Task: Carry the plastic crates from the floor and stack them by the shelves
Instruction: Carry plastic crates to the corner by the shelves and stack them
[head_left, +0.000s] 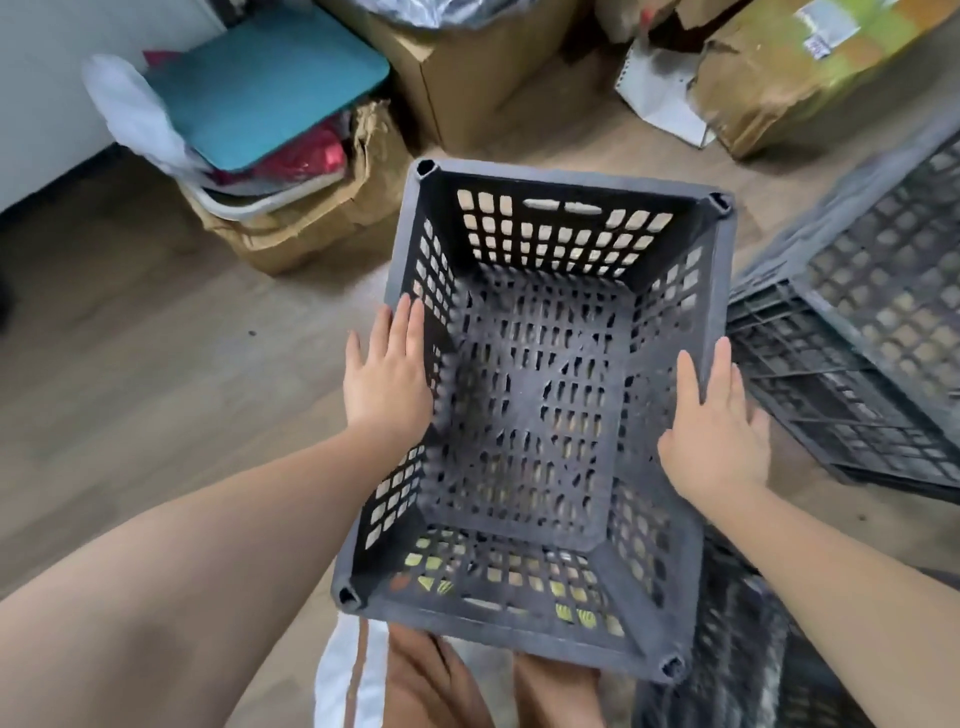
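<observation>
Two flat hands bracket one dark grey plastic crate; it sits upright between them above the wooden floor; its walls and base are perforated lattice, its corners socketed; the left hand presses its left rim with fingers extended, uncurled; the right hand likewise lies spread against the right rim.

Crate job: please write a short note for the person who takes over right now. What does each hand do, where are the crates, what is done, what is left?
Left hand: open, flat against the crate's left rim.
Right hand: open, flat against its right rim; no closed grip.
The crate is empty, upright, in front of the legs.
More crates lie on the floor to the right.
Done: nothing shows stacked.
Left: carry this crate and the others to the shelves, which are not in view.
</observation>
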